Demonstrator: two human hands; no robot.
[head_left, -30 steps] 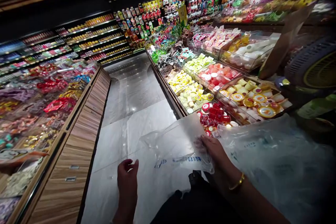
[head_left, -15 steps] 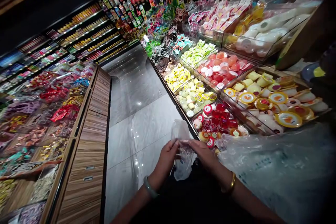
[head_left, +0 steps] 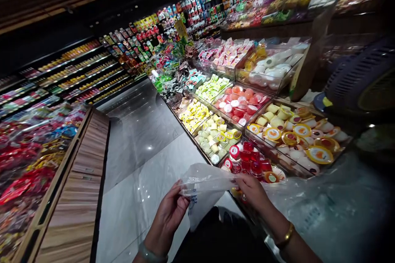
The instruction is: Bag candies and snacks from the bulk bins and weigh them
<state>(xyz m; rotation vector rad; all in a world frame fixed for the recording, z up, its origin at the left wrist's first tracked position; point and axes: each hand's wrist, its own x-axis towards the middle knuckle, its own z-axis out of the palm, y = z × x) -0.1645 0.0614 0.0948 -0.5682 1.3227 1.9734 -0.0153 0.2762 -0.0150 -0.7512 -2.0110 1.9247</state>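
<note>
A thin clear plastic bag [head_left: 205,191] stretches between my two hands above the aisle floor, its mouth pulled wide and its lower part hanging down. My left hand [head_left: 173,209], a pale bangle on the wrist, pinches one edge of the bag. On the opposite edge, my right hand [head_left: 253,193] has its fingers closed on the plastic, with a gold bangle behind it. Just beyond my right hand lie red jelly cups [head_left: 253,162] in a bin. Blue print shows on the bag's side.
Bins of pale jelly cups [head_left: 217,135], pink jelly cups [head_left: 240,100] and larger yellow-lidded cups [head_left: 296,131] fill the right counter. More clear plastic [head_left: 311,209] lies at lower right. A fan [head_left: 361,78] stands at far right. Wooden cabinets [head_left: 74,197] with sweets line the left.
My hands have moved apart, spreading the bunched bag between them. The view has turned somewhat to the right, bringing the fan into sight.
</note>
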